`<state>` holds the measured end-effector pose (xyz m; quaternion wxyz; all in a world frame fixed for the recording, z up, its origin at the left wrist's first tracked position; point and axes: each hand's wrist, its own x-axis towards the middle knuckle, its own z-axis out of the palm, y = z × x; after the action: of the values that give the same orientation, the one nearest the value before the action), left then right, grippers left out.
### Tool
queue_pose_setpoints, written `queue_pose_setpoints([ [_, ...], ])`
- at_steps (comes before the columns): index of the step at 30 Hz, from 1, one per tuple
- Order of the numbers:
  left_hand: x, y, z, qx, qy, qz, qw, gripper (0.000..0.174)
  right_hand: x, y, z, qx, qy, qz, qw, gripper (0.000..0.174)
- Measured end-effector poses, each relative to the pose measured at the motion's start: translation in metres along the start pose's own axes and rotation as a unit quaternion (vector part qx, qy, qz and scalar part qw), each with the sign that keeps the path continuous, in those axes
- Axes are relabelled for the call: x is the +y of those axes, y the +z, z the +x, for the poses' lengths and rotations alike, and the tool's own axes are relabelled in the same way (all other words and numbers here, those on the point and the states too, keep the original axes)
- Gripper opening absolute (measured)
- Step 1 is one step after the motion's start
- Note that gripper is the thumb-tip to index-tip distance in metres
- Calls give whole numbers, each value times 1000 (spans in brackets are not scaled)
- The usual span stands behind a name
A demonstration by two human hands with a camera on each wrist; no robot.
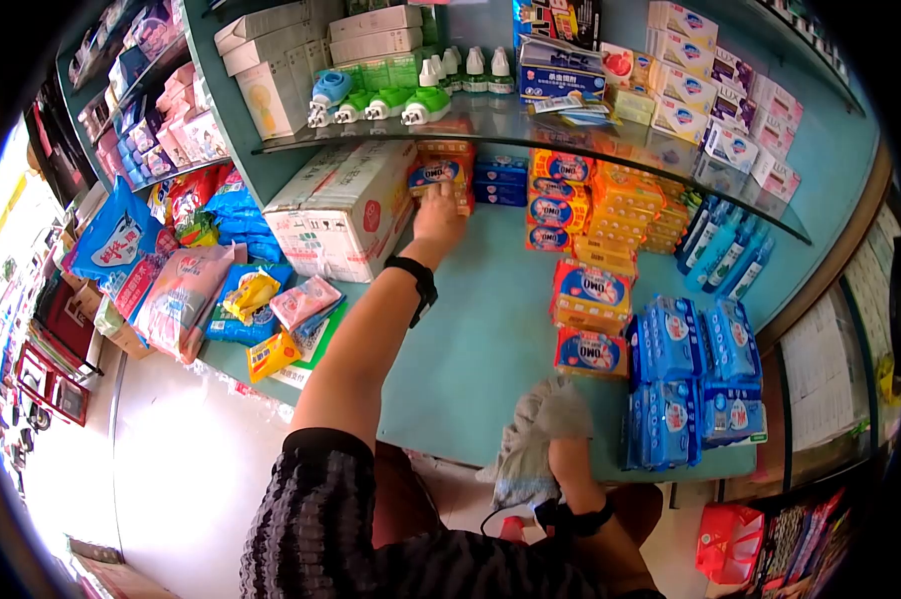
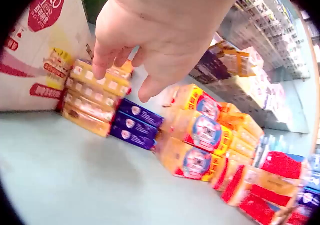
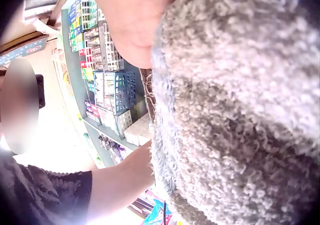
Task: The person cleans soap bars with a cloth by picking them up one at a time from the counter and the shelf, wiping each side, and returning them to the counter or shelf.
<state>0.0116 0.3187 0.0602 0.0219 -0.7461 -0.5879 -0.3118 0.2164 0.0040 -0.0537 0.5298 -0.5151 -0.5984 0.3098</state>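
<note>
My left hand reaches to a stack of orange OMO soap packs beside a cardboard box. In the left wrist view the left hand is over that stack, fingers pointing down and apart; whether they touch it I cannot tell. Blue packs stand just right of the stack. Low at the counter's front edge, my right hand grips a grey cloth. The cloth fills much of the right wrist view beside the right hand, its fingers hidden.
More OMO packs and blue packs are stacked on the counter's right, near blue bottles. Bagged goods lie at the left. A glass shelf with boxes overhangs the back.
</note>
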Motion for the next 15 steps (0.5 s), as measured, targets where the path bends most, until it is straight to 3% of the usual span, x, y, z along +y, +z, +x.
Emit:
queue_pose_setpoints([
  [4,-33,18,44,43,45,107,992,72,-3,-4,-3,-18,24,54,998,22],
  [6,-45,25,60,58,56,146,986,79,1,-4,-5,-18,-23,-45,999,21],
  [8,-54,29,71,37,43,153,987,75,-3,-1,-4,15,-9,-11,1000,15],
  [10,-65,36,79,48,56,154,985,77,-26,6,0,80,61,158,982,8],
  [13,-65,38,92,-60,-14,172,983,76,-11,-3,1,-5,37,62,997,21],
  [15,-50,20,89,-112,-36,181,976,71,-30,-1,3,10,101,179,979,20],
])
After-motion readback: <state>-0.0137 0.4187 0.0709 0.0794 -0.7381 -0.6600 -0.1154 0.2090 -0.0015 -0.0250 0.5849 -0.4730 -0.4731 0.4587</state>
